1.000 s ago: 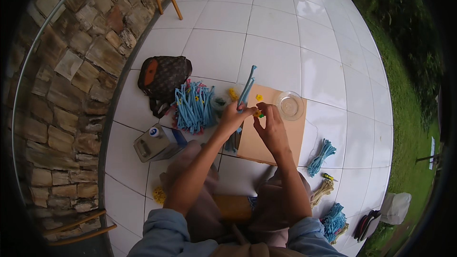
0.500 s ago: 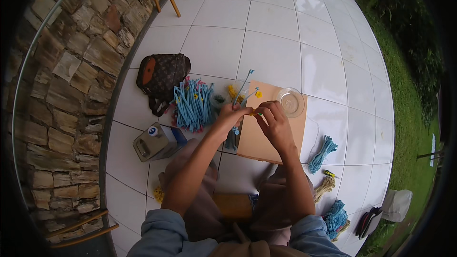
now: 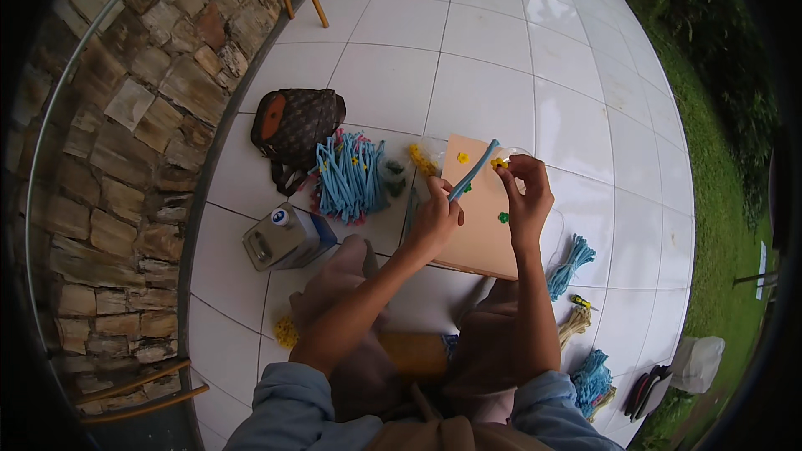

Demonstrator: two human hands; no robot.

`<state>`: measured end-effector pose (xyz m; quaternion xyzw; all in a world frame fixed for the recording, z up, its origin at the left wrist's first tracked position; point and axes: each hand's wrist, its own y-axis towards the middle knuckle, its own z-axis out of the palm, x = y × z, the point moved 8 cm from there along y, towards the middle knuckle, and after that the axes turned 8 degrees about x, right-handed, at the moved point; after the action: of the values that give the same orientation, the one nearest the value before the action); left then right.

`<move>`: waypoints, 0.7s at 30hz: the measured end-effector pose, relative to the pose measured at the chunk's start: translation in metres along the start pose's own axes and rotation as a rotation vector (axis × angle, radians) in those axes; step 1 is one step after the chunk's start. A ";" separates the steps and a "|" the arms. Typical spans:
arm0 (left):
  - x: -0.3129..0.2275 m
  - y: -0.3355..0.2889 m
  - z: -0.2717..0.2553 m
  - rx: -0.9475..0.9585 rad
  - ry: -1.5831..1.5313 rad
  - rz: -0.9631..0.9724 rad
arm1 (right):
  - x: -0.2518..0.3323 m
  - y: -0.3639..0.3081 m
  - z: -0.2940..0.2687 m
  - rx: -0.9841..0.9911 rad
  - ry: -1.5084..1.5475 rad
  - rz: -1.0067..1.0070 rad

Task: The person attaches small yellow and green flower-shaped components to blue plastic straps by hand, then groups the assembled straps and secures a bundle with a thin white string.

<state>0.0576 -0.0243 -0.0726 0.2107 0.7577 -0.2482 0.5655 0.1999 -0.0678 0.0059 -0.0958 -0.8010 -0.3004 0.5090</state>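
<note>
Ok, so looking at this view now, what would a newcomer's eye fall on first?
Most likely the left hand gripping some light-blue cord and the right hand pinching a small yellow flower, both at the tan board. Next, the heap of blue cords left of the board, with a dark brown bag beside it. The rough stone wall along the left also stands out.

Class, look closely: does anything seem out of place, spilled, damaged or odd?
Nothing stands out as spilled or damaged. Slightly odd: a yellow cluster, too small to identify, lies on the floor tiles beside the left leg, apart from the yellow pieces near the brown board.
</note>
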 end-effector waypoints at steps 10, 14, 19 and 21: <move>-0.004 -0.006 -0.026 -0.113 -0.302 0.150 | -0.005 -0.016 -0.010 -0.026 0.230 0.164; 0.000 -0.006 -0.021 -0.028 -0.524 0.005 | 0.005 -0.020 -0.006 0.014 0.354 0.206; -0.036 -0.017 -0.039 -0.176 -0.736 0.264 | 0.025 -0.026 0.004 0.050 0.517 0.272; -0.044 -0.020 -0.042 -0.208 -0.659 0.219 | 0.023 -0.027 0.008 0.058 0.663 0.311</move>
<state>0.0261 -0.0159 -0.0179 0.1407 0.5289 -0.1624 0.8210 0.1704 -0.0882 0.0128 -0.0997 -0.5765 -0.2113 0.7830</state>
